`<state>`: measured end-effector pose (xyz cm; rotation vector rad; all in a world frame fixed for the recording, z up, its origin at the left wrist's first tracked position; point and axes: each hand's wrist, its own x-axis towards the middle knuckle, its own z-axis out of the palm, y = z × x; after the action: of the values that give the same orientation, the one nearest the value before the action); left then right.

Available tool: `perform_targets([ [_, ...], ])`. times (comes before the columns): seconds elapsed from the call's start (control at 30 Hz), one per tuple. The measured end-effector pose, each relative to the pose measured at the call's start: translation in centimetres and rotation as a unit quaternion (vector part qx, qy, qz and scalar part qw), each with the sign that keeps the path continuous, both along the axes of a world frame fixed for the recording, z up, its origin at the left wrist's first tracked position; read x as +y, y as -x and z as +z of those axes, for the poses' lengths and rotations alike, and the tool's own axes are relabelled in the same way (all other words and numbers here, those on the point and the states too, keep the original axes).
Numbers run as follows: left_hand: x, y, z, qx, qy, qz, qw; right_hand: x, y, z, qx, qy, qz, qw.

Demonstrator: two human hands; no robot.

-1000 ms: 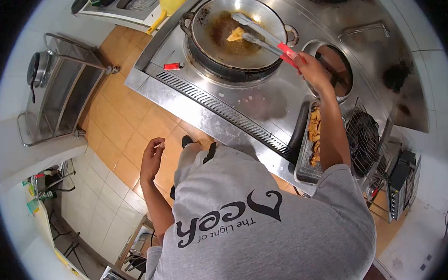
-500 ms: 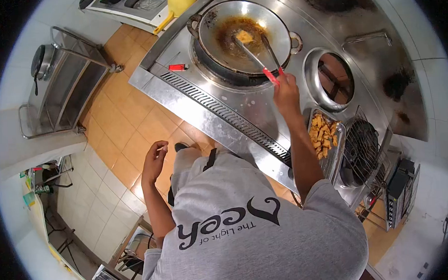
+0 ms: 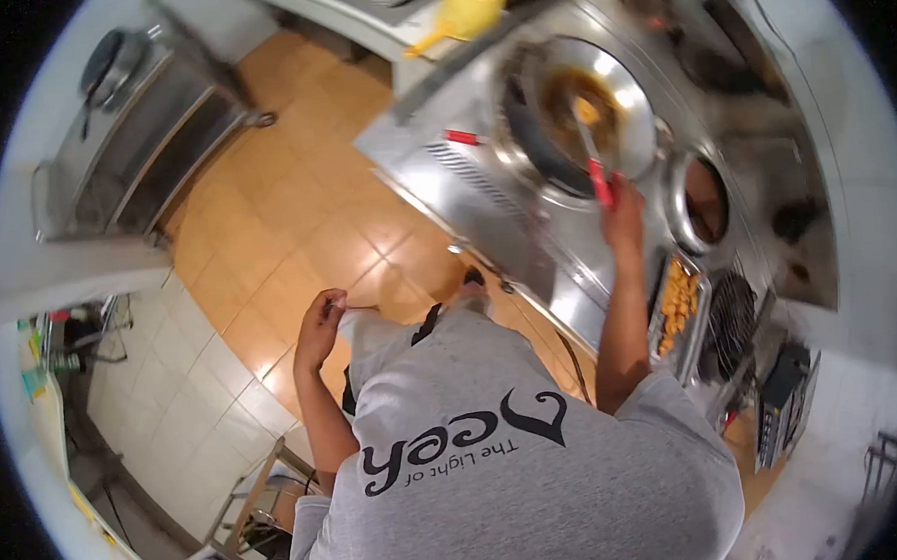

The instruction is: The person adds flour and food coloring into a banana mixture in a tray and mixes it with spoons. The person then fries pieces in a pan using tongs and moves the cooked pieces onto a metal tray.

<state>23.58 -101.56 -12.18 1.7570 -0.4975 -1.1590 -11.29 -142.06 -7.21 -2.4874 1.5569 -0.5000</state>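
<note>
My right hand (image 3: 623, 212) is closed round the red-handled metal tongs (image 3: 598, 173), whose tips reach into a wok (image 3: 628, 72) with brown oil. At the tips, in the oil, is a golden fried piece (image 3: 586, 111); blur hides whether the tongs grip it. Below my right wrist, a metal tray (image 3: 698, 314) holds fried pieces (image 3: 677, 305) like those in the wok. My left hand (image 3: 320, 326) hangs over the floor beside my leg, fingers loosely curled, with nothing visible in it.
A red lighter (image 3: 462, 137) lies on the steel stove top (image 3: 445, 195), left of the wok. Right of the wok is a round burner opening (image 3: 703, 201). A wire rack (image 3: 732, 318) stands beyond the tray. At the top is a yellow dipper (image 3: 472, 9); a metal cart (image 3: 157, 133) stands left.
The camera view has turned, so the stove and wok appear further right, with more floor showing. My right hand still holds the tongs in the wok. My left hand stays low.
</note>
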Motion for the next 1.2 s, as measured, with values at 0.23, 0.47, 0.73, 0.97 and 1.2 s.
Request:
perform_targets([
  [0.23,16.0,-12.9,4.4,-0.119,-0.046,0.079,0.989,9.4,-21.6,4.5,0.107,0.097,0.032,0.989],
  [0.47,31.7,-20.3,3.2,-0.142,-0.069,0.293,0.943,32.2,-48.8,-5.3,0.07,-0.25,0.491,0.831],
  [0.73,40.6,-26.4,-0.7,-0.029,-0.08,0.39,0.917,29.0,-54.0,-30.7,0.265,-0.735,0.353,0.515],
  [0.97,52.8,-40.2,-0.9,-0.036,-0.117,0.497,0.859,39.3,-77.5,-21.3,0.499,-0.491,0.237,0.673],
  [1.2,63.3,-54.7,2.8,-0.12,-0.107,0.61,0.776,62.4,-100.9,-22.5,0.511,-0.683,0.338,0.398],
])
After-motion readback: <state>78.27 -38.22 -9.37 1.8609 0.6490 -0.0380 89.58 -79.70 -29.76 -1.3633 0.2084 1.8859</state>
